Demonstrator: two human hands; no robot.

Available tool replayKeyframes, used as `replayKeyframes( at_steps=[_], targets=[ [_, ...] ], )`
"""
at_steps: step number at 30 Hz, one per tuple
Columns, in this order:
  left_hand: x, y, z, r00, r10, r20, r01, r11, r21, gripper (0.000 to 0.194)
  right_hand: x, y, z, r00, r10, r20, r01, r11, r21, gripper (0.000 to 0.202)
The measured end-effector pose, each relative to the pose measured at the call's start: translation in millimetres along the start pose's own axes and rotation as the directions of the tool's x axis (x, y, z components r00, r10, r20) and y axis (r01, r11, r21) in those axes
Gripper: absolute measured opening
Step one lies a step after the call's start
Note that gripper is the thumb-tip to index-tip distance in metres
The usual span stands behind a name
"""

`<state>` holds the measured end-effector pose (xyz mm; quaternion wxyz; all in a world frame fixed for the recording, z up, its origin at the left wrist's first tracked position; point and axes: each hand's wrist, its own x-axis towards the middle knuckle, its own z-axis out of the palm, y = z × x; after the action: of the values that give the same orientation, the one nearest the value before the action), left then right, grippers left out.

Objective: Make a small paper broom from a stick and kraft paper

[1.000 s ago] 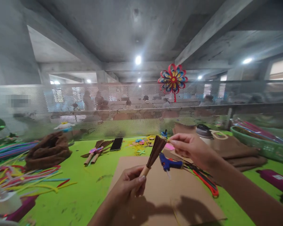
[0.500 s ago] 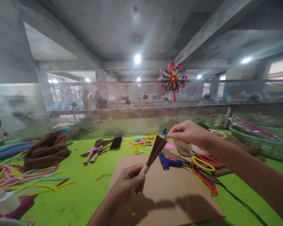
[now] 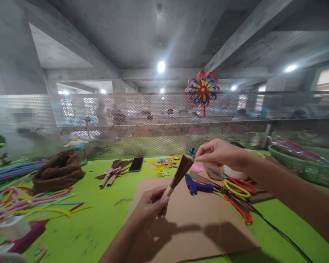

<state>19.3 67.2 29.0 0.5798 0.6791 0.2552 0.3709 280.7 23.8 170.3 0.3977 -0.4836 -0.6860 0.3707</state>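
Note:
My left hand (image 3: 153, 204) is closed around the tan handle of a small handmade broom (image 3: 181, 171), whose brown bristles fan up and to the right. Beside the bristle tips, my right hand (image 3: 219, 155) pinches a thin yellow thread (image 3: 219, 230), which trails down over the cardboard sheet (image 3: 197, 215). The exact pinch point is too small to see clearly. A blue glue gun (image 3: 197, 185) lies on the cardboard just right of the broom. Two finished-looking small brooms (image 3: 111, 175) with pink and purple decorations rest farther back on the left.
Scissors with yellow and red handles (image 3: 237, 187) and red-handled pliers (image 3: 239, 212) lie at right, near a black cable (image 3: 279, 230). A phone (image 3: 136, 164), small colourful cutouts (image 3: 164, 162), brown cloth (image 3: 59, 171) and a green basket (image 3: 304, 164) stand around. A perforated screen (image 3: 153, 142) closes the back.
The view has shifted slightly, so the table items sit a little farther right. Both hands keep nearly the same pose, with the right fingers still beside the bristle tips.

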Motion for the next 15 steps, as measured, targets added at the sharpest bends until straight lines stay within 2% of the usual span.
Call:
replayKeyframes(
  at_steps=[4,8,13,15],
  targets=[
    [2.2,-3.0,-0.4,0.999,0.021,-0.033,-0.021,1.000,0.008,0.056,-2.3,-1.5,3.4,1.000,-0.023,0.014,0.022,1.000,0.020,0.015],
    [1.0,1.9,2.8,0.997,0.045,-0.059,-0.045,0.999,-0.003,0.055,-2.7,-2.3,8.6,1.000,0.012,0.013,-0.012,1.000,-0.003,0.030],
    [-0.9,5.8,7.3,0.997,0.022,-0.073,-0.025,0.999,-0.032,0.054,1.2,-1.9,8.7,0.992,-0.041,-0.119,0.048,0.997,0.058,0.034],
    [-0.3,4.0,7.2,0.997,0.007,-0.079,-0.011,0.998,-0.060,0.055,3.5,-1.5,5.7,0.999,-0.022,-0.039,0.023,1.000,0.021,0.039]
  ],
)
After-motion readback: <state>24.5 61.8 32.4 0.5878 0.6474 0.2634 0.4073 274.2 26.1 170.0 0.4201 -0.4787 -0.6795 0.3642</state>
